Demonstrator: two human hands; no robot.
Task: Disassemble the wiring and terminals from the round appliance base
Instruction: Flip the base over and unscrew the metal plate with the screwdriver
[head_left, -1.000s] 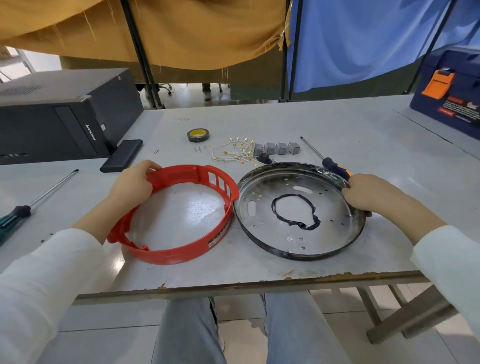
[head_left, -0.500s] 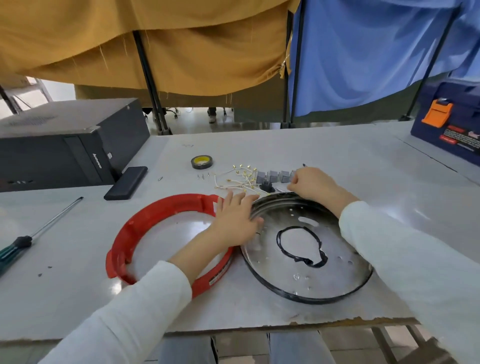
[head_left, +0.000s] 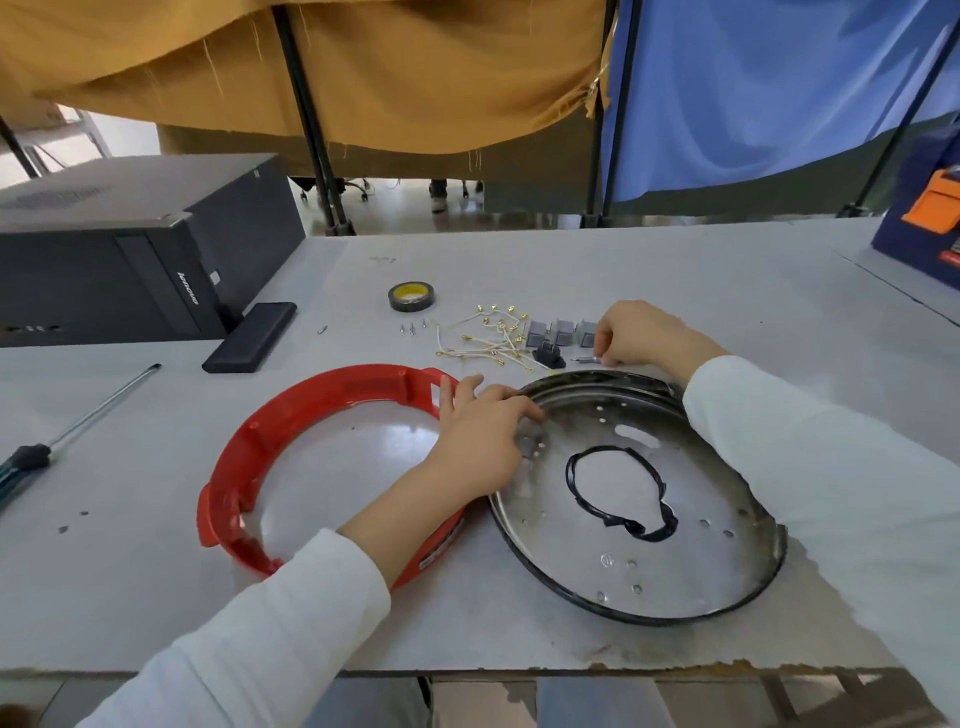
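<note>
Several loose wires with brass terminals (head_left: 491, 340) and grey connector blocks (head_left: 561, 332) already lie just behind the round metal base (head_left: 675, 582), so the stripping looks mostly done; a black gasket loop (head_left: 618, 491) remains inside. The left hand (head_left: 480, 441) rests flat-fingered on the base's rim. The right hand (head_left: 641, 335) pinches a small metal piece behind it. The black computer case (head_left: 130, 270) reads "lenovo".

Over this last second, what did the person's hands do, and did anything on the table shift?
The left hand let go of the red ring and moved right onto the near rim of the metal base, fingers flat. The right hand left the base's right edge and reached back to the grey terminal blocks, its grip on a small metal piece. Ring, base, wires and tape roll stayed put.
</note>
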